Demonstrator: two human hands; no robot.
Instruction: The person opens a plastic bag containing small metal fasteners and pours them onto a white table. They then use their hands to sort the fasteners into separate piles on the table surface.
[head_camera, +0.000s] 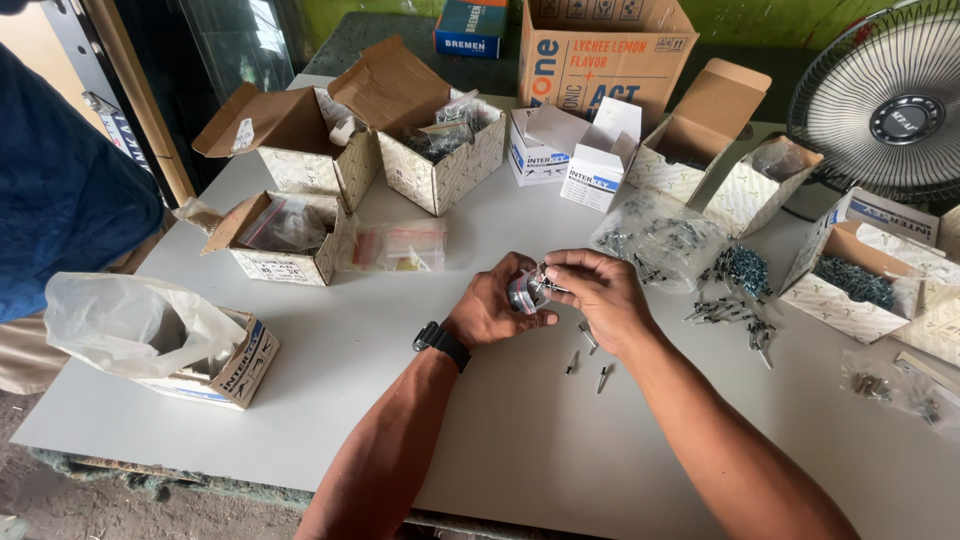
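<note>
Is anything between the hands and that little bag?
Nothing visible is. The left hand cups the small clear bag and the right hand pinches its top with the fingers. Loose screws lie on the table just below, out of the way.

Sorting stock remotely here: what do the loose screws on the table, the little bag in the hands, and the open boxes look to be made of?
The screws look like metal, grey with a dull shine; the type is too small to tell. The small bag, held by the left hand and right hand, seems thin clear plastic, glossy and crinkled. The boxes look like cardboard, brown inside and printed pale outside, with folded flaps.
</note>
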